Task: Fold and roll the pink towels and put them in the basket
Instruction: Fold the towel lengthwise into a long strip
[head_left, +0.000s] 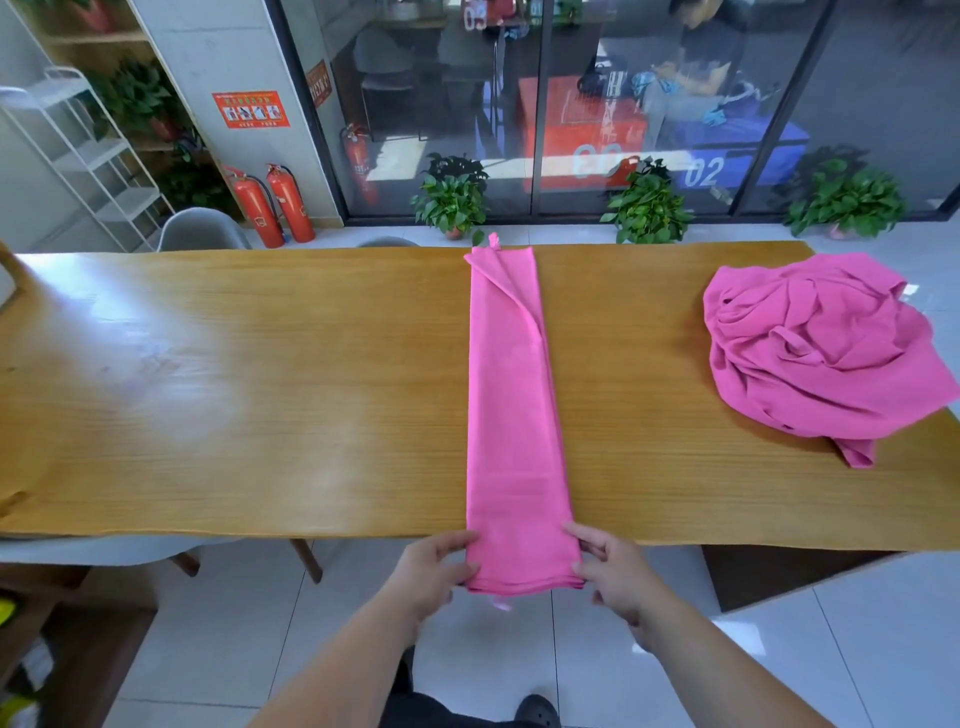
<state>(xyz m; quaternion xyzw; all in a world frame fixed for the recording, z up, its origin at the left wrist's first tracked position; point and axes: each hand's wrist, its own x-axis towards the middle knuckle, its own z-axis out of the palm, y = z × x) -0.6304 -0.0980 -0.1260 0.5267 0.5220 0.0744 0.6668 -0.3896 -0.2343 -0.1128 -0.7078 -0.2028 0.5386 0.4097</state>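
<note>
so both hands, left hand (434, 574) and right hand (618, 577), pinch the near corners of the long folded pink towel strip (511, 395) overhanging the wooden table (260, 389), crumpled pink towel pile (826, 353) far right

Beyond the wooden counter (260, 389) stand a glass wall (571, 104), potted plants (452, 202) and two red fire extinguishers (272, 208); white floor tiles (857, 649) lie beneath it.

The folded towel (511, 405) in front of me is matt pink cloth, smooth, with soft creases toward 12 o'clock. The heaped towel (826, 353) at 2 o'clock is the same matt cloth, heavily wrinkled. The surface (260, 389) under them is fine-grained wood with a glossy sheen at 9 o'clock. The floor (519, 649) at 6 o'clock is glossy white tile.
</note>
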